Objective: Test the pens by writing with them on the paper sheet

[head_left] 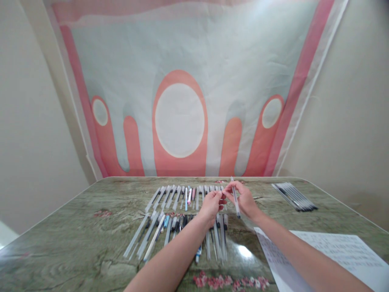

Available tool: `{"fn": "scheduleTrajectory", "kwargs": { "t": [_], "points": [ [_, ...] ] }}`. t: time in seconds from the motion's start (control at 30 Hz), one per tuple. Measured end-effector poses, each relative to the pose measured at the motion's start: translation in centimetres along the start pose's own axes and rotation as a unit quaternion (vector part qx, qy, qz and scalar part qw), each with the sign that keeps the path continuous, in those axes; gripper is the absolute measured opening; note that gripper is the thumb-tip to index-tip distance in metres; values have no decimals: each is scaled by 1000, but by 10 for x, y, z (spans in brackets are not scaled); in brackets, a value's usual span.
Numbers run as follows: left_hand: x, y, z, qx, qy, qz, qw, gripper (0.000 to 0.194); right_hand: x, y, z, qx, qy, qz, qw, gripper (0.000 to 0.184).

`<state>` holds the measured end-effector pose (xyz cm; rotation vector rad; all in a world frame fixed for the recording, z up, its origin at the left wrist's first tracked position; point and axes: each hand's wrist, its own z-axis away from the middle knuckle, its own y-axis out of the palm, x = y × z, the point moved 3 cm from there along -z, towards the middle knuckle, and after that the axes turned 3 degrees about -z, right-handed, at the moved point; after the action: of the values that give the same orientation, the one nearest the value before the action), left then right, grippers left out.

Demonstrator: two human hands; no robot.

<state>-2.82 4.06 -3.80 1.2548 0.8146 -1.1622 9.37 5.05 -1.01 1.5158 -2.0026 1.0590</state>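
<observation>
A clear-barrelled pen (236,204) stands nearly upright in my right hand (245,199), its dark end pointing down toward the table. My left hand (211,205) is closed in a pinch, with its fingertips meeting those of the right; whatever lies between them is too small to make out. Beneath and behind my hands runs a back row of pens (164,198), mostly clear with dark ends, with a few coloured ones in the middle. Nearer to me lies a front row of pens and pen parts (148,235), partly hidden by my left forearm.
A bundle of clear pens (294,196) lies at the back right of the wood-patterned table (75,239). Sheets of paper with writing (340,251) rest at the front right, partly under my right forearm. A patterned cloth (179,48) hangs behind the table.
</observation>
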Motion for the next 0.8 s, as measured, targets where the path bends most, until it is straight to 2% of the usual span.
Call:
{"fn": "scheduleTrajectory", "kwargs": {
  "t": [0.2,0.33,0.5,0.6,0.8],
  "points": [
    [-1,2,-2,17,43,53,998,21,13,-5,-2,3,41,-105,994,31],
    [-5,3,0,36,40,109,993,15,16,-5,-4,6,65,-138,988,37],
    [-9,8,5,83,7,191,978,11,22,-3,0,-37,43,-106,993,28],
    [-13,10,7,114,7,221,969,11,28,-3,2,-56,35,-82,994,22],
    [-13,13,9,127,4,226,966,13,30,-6,2,-71,41,-57,995,19]
  ]
}}
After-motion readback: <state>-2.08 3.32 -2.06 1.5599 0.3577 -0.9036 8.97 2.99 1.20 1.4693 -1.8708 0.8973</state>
